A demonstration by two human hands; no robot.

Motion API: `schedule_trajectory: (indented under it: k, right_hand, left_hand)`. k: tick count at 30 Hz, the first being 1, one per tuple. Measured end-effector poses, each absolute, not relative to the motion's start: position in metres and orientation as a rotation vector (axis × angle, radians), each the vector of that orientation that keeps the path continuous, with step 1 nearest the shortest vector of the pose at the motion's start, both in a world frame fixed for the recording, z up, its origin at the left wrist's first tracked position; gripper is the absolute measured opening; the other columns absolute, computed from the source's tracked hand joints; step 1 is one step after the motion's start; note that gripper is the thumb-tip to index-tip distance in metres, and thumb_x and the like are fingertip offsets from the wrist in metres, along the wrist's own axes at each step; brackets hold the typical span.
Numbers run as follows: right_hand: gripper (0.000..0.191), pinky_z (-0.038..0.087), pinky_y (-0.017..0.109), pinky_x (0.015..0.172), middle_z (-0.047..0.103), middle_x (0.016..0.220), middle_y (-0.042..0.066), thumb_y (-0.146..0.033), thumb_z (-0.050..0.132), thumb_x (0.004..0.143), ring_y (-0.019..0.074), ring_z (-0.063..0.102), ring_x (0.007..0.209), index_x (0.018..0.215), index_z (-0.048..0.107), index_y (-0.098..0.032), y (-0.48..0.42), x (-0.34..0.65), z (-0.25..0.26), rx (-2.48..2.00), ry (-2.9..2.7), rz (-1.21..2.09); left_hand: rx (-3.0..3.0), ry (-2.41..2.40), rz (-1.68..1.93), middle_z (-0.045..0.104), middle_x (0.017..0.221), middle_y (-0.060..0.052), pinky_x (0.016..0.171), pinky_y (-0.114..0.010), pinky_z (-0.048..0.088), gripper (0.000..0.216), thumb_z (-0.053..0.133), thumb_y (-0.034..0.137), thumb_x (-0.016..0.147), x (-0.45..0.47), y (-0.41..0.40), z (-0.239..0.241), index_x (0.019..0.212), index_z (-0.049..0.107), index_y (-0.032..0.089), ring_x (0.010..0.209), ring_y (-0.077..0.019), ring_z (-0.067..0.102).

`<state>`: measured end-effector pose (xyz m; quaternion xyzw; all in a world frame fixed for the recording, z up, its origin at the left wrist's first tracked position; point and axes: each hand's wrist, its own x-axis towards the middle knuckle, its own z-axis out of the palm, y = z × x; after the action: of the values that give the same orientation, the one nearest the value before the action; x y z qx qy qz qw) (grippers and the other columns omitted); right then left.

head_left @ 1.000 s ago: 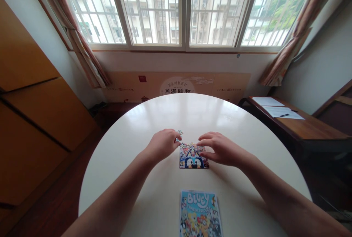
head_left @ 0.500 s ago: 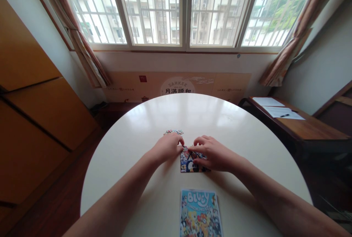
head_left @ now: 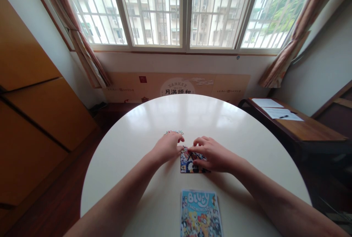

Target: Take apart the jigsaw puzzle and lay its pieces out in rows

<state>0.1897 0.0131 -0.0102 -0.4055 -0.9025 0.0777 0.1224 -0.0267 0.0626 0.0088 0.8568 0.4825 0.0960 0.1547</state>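
A partly visible jigsaw puzzle with a colourful cartoon print lies flat on the round white table. My left hand is at its upper left corner, thumb by the edge and fingers apart from the thumb, with nothing visible between them. Over the puzzle's right side rests my right hand, fingers spread, index finger and thumb on the surface. It hides much of that side. Just behind my left hand is a small heap of loose puzzle pieces, partly covered by the hand.
A blue picture sheet with "Bluey" lettering lies nearer to me on the table. To the right, a wooden side table holds papers and a pen. A printed board stands below the barred window, beyond the table.
The fingers of my left hand have parted from its thumb at the puzzle's corner; a dark bit seen there before no longer shows. My right hand is almost unmoved.
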Motion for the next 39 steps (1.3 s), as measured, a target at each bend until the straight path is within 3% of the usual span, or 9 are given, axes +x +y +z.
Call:
schedule_trajectory:
  k: [13,19,25,33,39]
  right_hand:
    - [0.037,0.043,0.040,0.091,0.061,0.115,0.009,-0.037,0.066,0.089,0.0241,0.055,0.103,0.125,0.066,-0.029,0.012,0.189,-0.008,-1.227,-2.645,0.216]
    - [0.041,0.044,0.040,0.092,0.062,0.115,0.008,-0.036,0.067,0.089,0.0237,0.056,0.103,0.129,0.064,-0.030,0.013,0.189,-0.009,-1.220,-2.631,0.231]
    - [0.042,0.043,0.040,0.096,0.062,0.117,0.008,-0.038,0.068,0.088,0.0236,0.055,0.106,0.130,0.064,-0.030,0.013,0.190,-0.011,-1.189,-2.606,0.256]
    - [0.044,0.042,0.042,0.098,0.061,0.119,0.009,-0.038,0.069,0.088,0.0245,0.054,0.108,0.131,0.064,-0.031,0.014,0.191,-0.013,-1.200,-2.591,0.275]
    - [0.045,0.043,0.041,0.097,0.060,0.119,0.009,-0.040,0.068,0.089,0.0239,0.054,0.108,0.133,0.063,-0.031,0.014,0.191,-0.015,-1.194,-2.579,0.265]
  left_hand:
    - [2.364,1.464,0.225,0.074,0.102,-0.007,0.082,-0.035,0.050,0.019,0.066,0.021,0.078,-0.020,0.057,0.012,0.094,0.074,0.019,0.098,-0.0261,0.065]
    - [2.188,1.340,0.397,0.076,0.089,-0.004,0.079,-0.031,0.049,0.012,0.063,0.020,0.079,-0.032,0.074,0.011,0.084,0.073,0.019,0.087,-0.0219,0.068]
    - [1.964,1.507,0.543,0.074,0.082,-0.006,0.068,-0.029,0.048,0.017,0.063,0.027,0.078,-0.072,0.105,0.022,0.087,0.072,0.016,0.078,-0.0212,0.066]
    - [2.035,1.625,0.379,0.074,0.085,-0.005,0.070,-0.028,0.047,0.008,0.067,0.022,0.073,-0.084,0.114,0.011,0.080,0.071,0.018,0.081,-0.0212,0.067]
    - [2.144,1.804,0.457,0.075,0.090,-0.004,0.071,-0.028,0.045,0.007,0.066,0.024,0.080,-0.077,0.111,0.009,0.082,0.072,0.020,0.085,-0.0208,0.067]
